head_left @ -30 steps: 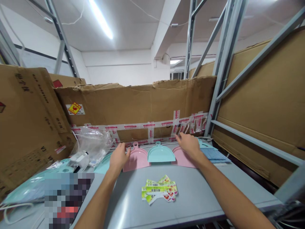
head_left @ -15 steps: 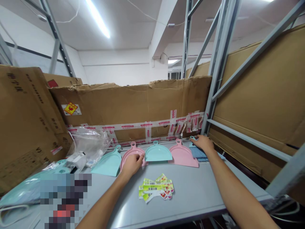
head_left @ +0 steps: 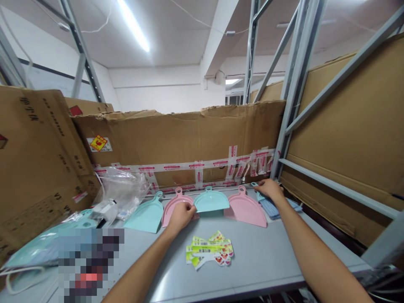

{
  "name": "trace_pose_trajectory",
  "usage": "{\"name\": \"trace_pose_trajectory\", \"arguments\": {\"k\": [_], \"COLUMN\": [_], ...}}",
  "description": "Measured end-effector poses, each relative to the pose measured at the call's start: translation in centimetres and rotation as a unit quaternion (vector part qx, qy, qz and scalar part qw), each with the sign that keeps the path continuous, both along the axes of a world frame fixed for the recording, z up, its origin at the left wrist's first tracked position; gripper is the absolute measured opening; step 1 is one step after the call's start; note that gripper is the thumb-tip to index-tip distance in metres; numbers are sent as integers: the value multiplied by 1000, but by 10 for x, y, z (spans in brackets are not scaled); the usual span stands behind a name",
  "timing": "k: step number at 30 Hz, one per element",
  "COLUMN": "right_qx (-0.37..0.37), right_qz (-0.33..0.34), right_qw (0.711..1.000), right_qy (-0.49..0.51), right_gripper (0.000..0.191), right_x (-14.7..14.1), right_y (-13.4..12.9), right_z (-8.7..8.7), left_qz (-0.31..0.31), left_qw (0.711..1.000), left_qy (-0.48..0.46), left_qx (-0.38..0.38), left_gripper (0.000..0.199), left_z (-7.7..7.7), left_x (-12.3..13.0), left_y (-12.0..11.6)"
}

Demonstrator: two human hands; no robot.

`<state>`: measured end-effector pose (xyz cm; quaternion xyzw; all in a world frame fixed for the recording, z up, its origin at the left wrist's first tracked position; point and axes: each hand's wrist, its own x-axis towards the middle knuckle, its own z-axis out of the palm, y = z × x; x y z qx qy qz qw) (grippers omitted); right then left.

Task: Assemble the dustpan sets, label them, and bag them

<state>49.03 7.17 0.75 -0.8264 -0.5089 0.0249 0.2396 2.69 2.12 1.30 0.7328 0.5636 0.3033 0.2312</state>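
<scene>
two pink dustpans (head_left: 246, 210), two teal dustpans (head_left: 147, 217), one blue brush (head_left: 273, 210), one label stack (head_left: 210, 249)

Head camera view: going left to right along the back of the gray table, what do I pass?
Teal dustpan, pink dustpan, second teal dustpan, second pink dustpan, blue-bristled brush.

Glossy plastic dustpans (head_left: 246, 211) lie on a probably painted metal bench top (head_left: 268, 248), against rough cardboard (head_left: 176, 134).
</scene>
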Motion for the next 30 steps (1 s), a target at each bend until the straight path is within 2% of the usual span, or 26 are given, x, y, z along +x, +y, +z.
{"name": "trace_pose_trajectory", "arguments": {"k": [5, 7, 9, 10, 12, 14, 16, 18, 20, 22, 26, 30], "right_qx": [66, 129, 225, 282, 383, 416, 362, 265, 179, 124, 43, -6], "right_qz": [-21, -19, 8, 32, 87, 140, 184, 210, 216, 222, 218, 205], "right_qw": [997, 991, 970, 951, 892, 821, 761, 725, 712, 710, 694, 675], "right_qy": [15, 42, 86, 119, 222, 365, 506, 601, 644, 657, 685, 709], "right_gripper": [37, 40, 45, 48, 52, 53, 45, 35, 30, 30, 30, 30], "right_x": [-9, -12, -16, -18, -24, -33, -43, -55, -68, -80, -100, -110], "right_y": [-19, -27, -34, -37, -40, -40, -38, -33, -27, -23, -20, -22], "right_z": [22, 34, 45, 50, 58, 61, 61, 58, 52, 45, 30, 23], "left_qz": [13, 6, -5, -11, -23, -35, -48, -52, -44, -29, -19, -28], "left_qw": [996, 989, 973, 963, 938, 909, 873, 852, 838, 829, 819, 793], "left_qy": [-83, -140, -211, -246, -317, -390, -458, -494, -514, -526, -547, -586], "left_qx": [-13, -47, -94, -113, -136, -145, -160, -167, -176, -186, -174, -165], "left_gripper": [30, 29, 31, 32, 29, 27, 34, 46, 55, 63, 70, 67], "left_z": [2, 2, 2, 3, 5, 9, 13, 15, 16, 16, 14, 11], "left_x": [-7, -8, -6, -5, -2, 0, 1, 0, -1, -2, -3, -1], "left_y": [-4, -6, -7, -7, -9, -11, -13, -15, -15, -14, -11, -10]}}
